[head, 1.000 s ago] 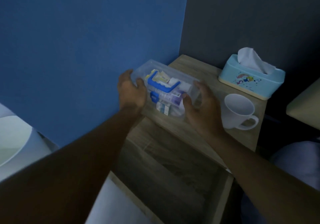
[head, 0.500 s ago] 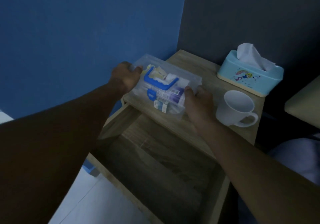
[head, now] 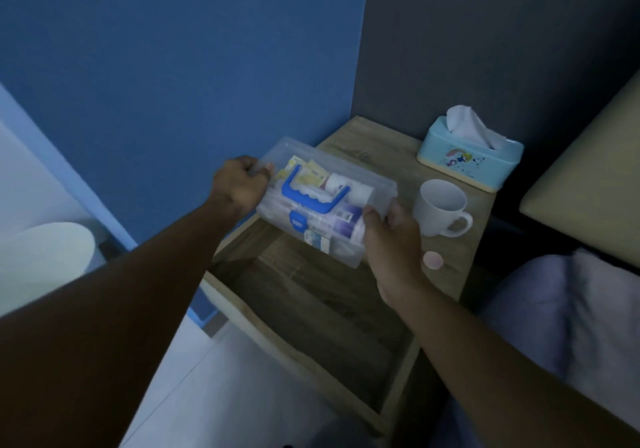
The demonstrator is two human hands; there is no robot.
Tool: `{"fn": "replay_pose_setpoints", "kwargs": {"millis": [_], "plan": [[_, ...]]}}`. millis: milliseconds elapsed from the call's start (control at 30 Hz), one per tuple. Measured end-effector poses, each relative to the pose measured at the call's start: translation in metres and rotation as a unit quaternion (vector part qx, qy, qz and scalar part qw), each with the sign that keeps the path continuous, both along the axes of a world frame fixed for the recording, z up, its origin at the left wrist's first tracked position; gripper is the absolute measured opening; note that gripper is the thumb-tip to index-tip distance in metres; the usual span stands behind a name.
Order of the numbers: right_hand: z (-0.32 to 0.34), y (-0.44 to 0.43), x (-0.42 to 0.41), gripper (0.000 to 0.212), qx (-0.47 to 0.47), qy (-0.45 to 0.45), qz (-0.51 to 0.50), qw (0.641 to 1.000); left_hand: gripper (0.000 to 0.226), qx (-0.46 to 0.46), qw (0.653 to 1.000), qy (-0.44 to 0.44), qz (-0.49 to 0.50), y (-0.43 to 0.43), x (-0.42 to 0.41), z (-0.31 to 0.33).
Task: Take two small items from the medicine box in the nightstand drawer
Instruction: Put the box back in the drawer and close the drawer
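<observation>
left hand [head: 239, 186] grips medicine box [head: 349, 177] left end | right hand [head: 393, 236] grips right end | contents blurred behind clear lid | drawer [head: 311, 312] interior dark

The box [head: 325, 202] now sits tilted, its near edge jutting over the open drawer [head: 311, 312], where a second ago it lay flatter on the nightstand top [head: 377, 150]; the left hand [head: 240, 188] has moved from the box's side to grip its far left corner; the right hand [head: 393, 236] has slid to the near right corner; a small pink disc [head: 432, 260], hidden before, shows beside it.
</observation>
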State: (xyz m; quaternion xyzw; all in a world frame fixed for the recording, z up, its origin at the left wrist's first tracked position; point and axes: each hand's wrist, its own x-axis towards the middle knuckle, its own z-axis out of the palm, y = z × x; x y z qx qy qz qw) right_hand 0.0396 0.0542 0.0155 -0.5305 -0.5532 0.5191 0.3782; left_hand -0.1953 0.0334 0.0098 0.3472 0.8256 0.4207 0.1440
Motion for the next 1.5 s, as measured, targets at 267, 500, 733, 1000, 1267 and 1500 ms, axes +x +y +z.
{"fn": "replay_pose_setpoints", "kwargs": {"millis": [267, 500, 733, 1000, 1267, 1500], "plan": [[-0.037, -0.056, 0.031, 0.016, -0.030, -0.011, -0.021, 0.999, 0.042, -0.037, 0.998, -0.049, 0.011, -0.050, 0.019, -0.035], [-0.085, -0.070, 0.044, 0.044, -0.087, -0.021, -0.042, 0.995, 0.041, -0.086, 0.993, -0.064, -0.043, -0.056, 0.027, -0.070], [-0.128, -0.068, 0.046, 0.053, -0.134, -0.049, -0.037, 0.989, 0.027, -0.190, 0.970, -0.074, -0.135, -0.050, 0.024, -0.118], [-0.163, -0.052, 0.037, 0.053, -0.162, -0.071, -0.043, 0.983, 0.005, -0.218, 0.948, -0.102, -0.208, -0.036, 0.014, -0.158], [-0.180, -0.050, 0.036, 0.053, -0.168, -0.085, -0.059, 0.980, 0.024, -0.232, 0.941, -0.062, -0.239, -0.024, 0.016, -0.164], [-0.177, -0.051, 0.037, 0.053, -0.151, -0.125, -0.035, 0.980, 0.055, -0.264, 0.938, -0.001, -0.223, -0.034, 0.029, -0.151]]}}
